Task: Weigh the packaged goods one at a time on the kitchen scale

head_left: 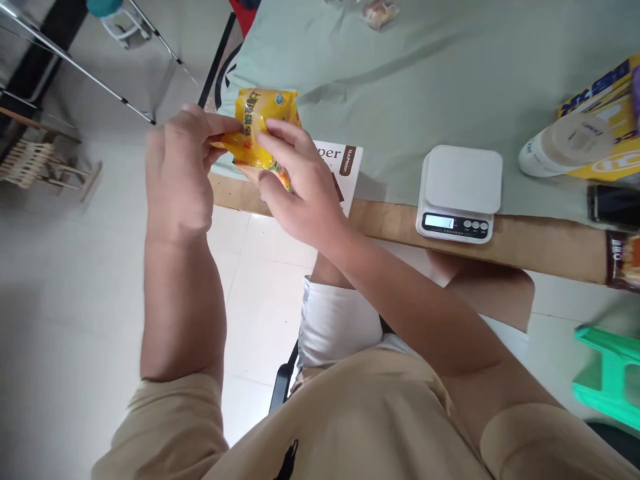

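A shiny yellow snack packet (260,107) with dark printed characters is held up over the table's left front corner. My left hand (183,150) pinches the packet's lower left edge between thumb and fingers. From the other side, my right hand (303,180) grips the packet, with fingers over its front and the thumb below. What lies inside the packet is hidden. Beneath my hands a white printed booklet or box (353,170) lies partly covered at the table edge.
On the green tablecloth (400,87) stands a white digital scale (463,177) with a lit display. Farther right are a lidded cup (565,143), a yellow package (605,107), a phone (613,203) and a brown packet (625,260). A green stool (607,373) stands on the floor.
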A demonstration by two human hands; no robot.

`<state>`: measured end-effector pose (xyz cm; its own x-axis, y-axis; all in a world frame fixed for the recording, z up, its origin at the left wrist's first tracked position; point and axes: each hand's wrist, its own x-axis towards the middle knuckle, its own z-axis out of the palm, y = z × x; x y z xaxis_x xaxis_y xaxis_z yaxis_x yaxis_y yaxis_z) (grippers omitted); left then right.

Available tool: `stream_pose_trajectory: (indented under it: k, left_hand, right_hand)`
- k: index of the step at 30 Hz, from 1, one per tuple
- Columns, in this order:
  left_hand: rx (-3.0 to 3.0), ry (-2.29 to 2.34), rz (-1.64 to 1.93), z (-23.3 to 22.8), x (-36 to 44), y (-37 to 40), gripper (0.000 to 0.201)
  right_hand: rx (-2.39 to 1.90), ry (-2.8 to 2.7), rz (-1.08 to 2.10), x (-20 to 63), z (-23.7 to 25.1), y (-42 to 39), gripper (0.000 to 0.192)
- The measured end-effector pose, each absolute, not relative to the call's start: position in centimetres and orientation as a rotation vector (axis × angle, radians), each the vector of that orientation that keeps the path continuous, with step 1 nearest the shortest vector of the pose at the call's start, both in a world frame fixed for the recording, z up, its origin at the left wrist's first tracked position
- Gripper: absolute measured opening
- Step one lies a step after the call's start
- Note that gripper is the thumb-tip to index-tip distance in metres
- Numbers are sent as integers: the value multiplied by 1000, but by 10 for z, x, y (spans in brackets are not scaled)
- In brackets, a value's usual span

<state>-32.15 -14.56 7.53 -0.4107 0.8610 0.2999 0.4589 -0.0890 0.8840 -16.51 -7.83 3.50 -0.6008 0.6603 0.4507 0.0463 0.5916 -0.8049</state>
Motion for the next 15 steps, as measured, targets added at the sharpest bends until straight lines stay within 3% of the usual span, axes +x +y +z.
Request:
stream_pose_trajectory:
  k: [5,11,15]
  left_hand:
    - [1245,1825,1740,47,-335,-136,57]
    - [1065,1714,1715,10,-363,-119,46]
    - [1168,1659,1613,2,-382,-110,59]
  right_hand:
    - [-533,-1945,1194,-145,19,-57,34]
    - [-592,-1956,1245,-141,13,-50,53]
    - [-560,-2009,1216,-147,19,-49,59]
